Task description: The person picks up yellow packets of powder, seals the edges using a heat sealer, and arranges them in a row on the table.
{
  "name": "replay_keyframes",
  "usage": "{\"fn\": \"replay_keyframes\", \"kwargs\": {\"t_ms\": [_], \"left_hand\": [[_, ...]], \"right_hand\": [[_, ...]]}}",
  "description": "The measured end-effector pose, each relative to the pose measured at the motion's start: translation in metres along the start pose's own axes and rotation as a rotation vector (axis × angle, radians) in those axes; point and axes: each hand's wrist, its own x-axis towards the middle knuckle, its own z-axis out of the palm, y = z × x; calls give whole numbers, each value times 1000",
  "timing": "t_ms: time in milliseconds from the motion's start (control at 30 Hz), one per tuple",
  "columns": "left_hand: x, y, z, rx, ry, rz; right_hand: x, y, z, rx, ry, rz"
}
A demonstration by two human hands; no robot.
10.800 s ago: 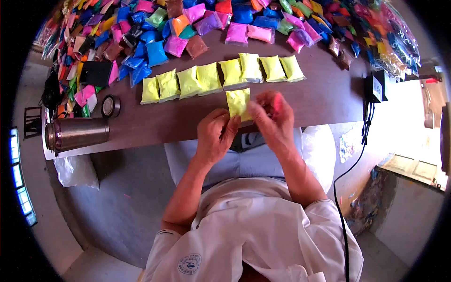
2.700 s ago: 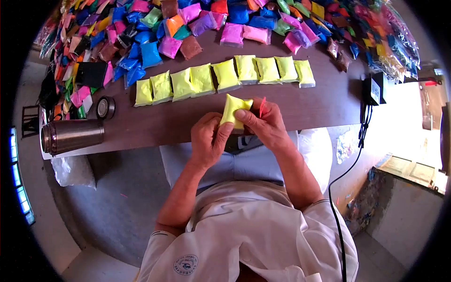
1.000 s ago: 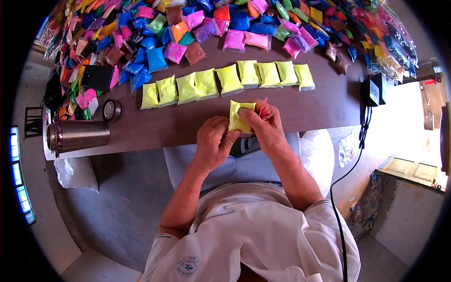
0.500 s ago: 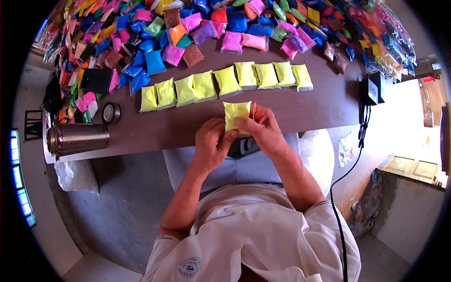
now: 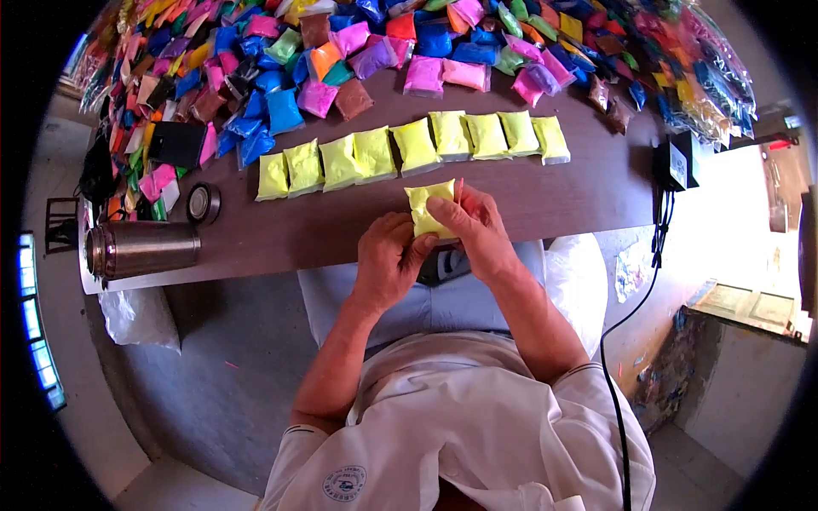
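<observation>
Joined by one more since earlier, the yellow row (image 5: 372, 154) lies beyond the left hand (image 5: 386, 260) and right hand (image 5: 482, 237), both pinching a yellow packet (image 5: 421, 208).

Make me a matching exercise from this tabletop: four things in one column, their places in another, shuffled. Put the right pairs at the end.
Things
1. Metal flask
2. Held yellow packet
3. Black box with cables
4. Round cap

Places
A. At the right end of the table
B. Between the flask and the row of yellow packets
C. In the fingers of the left hand and right hand
D. On its side at the table's left end

Pairs: 1-D, 2-C, 3-A, 4-B
</observation>
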Motion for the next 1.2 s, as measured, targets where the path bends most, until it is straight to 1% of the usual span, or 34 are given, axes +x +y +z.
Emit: {"fn": "replay_keyframes", "kwargs": {"t_ms": [33, 100, 133, 200, 300, 333, 400, 467, 500, 533, 600, 700, 767, 800, 867, 900, 1000, 1067, 1133, 1200], "left_hand": [[0, 0, 1, 0, 0, -1], [1, 0, 4, -38, 66, 39], [2, 0, 3, -39, 65, 38], [3, 2, 1, 41, -13, 94], [5, 4, -1, 80, -32, 110], [4, 4, 1, 80, -32, 110], [2, 1, 4, 12, 41, 53], [2, 3, 1, 21, 26, 43], [2, 4, 1, 28, 11, 35], [2, 3, 0, 29, 11, 35], [3, 2, 1, 56, -9, 100], [3, 1, 2, 55, 14, 97], [4, 4, 1, 21, 21, 64], [4, 4, 1, -13, 28, 31], [2, 3, 0, 9, 2, 27], [2, 3, -1, 28, -26, 23], [3, 1, 2, 41, -7, 78], [2, 2, 2, 42, -4, 77], [1, 1, 3, 40, -3, 77], [1, -2, 4, 2, 44, 62]], "right_hand": [[1, -1, 2, -12, 11, -6], [2, -1, 2, -25, 22, -12], [3, 3, 0, -22, -9, -26], [4, 7, -2, -20, -42, -39], [3, 8, -3, -1, -31, -35], [3, 7, -1, 9, -17, -47], [3, 3, 2, 20, -4, -59], [5, -2, 6, 30, 80, -1], [6, 1, 4, 30, 80, -1], [7, 5, 1, 0, 48, -25], [6, 7, -3, -30, 16, -50], [2, 2, -9, 35, -34, -45], [-1, -9, -14, 85, -26, 198], [-1, -9, -14, 86, -27, 196], [-3, -6, -13, -71, -114, 54], [-3, -3, -14, -71, -114, 53], [-3, 4, -16, -75, -125, 9], [-4, 5, -15, -16, -143, -37], [-4, 5, -17, -49, -147, -55], [-6, 1, -18, -94, -170, -53]]}}
